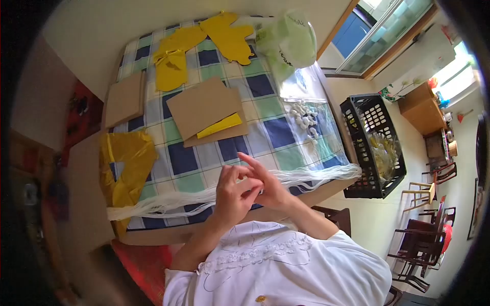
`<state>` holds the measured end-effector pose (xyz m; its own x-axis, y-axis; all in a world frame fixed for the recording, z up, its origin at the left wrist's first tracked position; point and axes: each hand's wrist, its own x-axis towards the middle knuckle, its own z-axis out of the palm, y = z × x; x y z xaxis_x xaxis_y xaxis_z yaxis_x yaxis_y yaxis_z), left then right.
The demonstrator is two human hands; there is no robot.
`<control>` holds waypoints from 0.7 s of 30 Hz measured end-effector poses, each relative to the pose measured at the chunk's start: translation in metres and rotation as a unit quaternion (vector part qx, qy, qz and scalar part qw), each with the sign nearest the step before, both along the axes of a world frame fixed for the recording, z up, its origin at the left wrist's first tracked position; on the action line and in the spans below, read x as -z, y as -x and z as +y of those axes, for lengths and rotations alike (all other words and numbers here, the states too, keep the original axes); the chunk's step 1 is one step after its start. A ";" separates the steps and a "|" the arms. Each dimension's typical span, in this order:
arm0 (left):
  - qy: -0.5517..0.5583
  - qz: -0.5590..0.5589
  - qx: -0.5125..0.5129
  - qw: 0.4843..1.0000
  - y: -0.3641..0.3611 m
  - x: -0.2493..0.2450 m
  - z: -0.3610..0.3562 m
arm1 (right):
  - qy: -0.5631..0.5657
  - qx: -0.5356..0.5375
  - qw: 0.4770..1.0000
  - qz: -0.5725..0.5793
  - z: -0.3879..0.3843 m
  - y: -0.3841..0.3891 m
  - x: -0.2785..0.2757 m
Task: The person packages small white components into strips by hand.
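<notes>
Yellow sheet (125, 166): crumpled and glossy, at the left edge of the surface (278, 132), which wears a blue, green and white checked cloth.
Cardboard: one brown piece (125, 99) far left; a larger piece (201, 107) near the middle, with a yellow slip (219, 126) tucked under its lower edge.
Yellow cut-outs (173, 61): several flat shapes at the far side.
White strands (173, 201): a long loose bundle along the near edge, running from the yellow sheet to the right corner, just beyond the hands.
Left hand (232, 196): raised over the bundle, fingers curled against the other hand.
Right hand (268, 186): pressed to the left hand, one finger stretched up and left.
Grip: the fingertips meet, but I cannot tell whether they pinch a strand.
Step in hand: probably fine fingertip work on one strand, perhaps separating or knotting it.
Next move: likely calls for small, steady finger work, with the bundle left unsnagged.
Small white pieces (303, 120): a cluster right of centre.
Plastic bag (288, 43): pale green, at the far right corner.
Black crate (370, 117): on the floor, right.
Writing: dark print on the bag, too small to read.
</notes>
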<state>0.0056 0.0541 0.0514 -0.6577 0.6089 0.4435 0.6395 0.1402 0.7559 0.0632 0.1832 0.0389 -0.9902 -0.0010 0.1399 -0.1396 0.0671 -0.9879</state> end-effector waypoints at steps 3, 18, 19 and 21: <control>-0.115 -0.057 0.024 0.991 0.001 -0.015 -0.013 | 0.214 -0.087 0.973 -0.028 0.002 0.009 0.010; -0.203 -0.498 0.052 0.841 0.011 0.003 -0.075 | -0.205 -0.126 0.965 0.101 -0.020 0.001 0.014; -0.188 -0.412 -0.053 0.890 0.010 0.006 -0.067 | -0.220 -0.142 0.957 0.126 -0.023 -0.004 0.013; -0.068 -0.366 -0.059 0.926 0.003 0.022 -0.065 | -0.240 -0.130 0.957 0.104 -0.013 -0.006 -0.001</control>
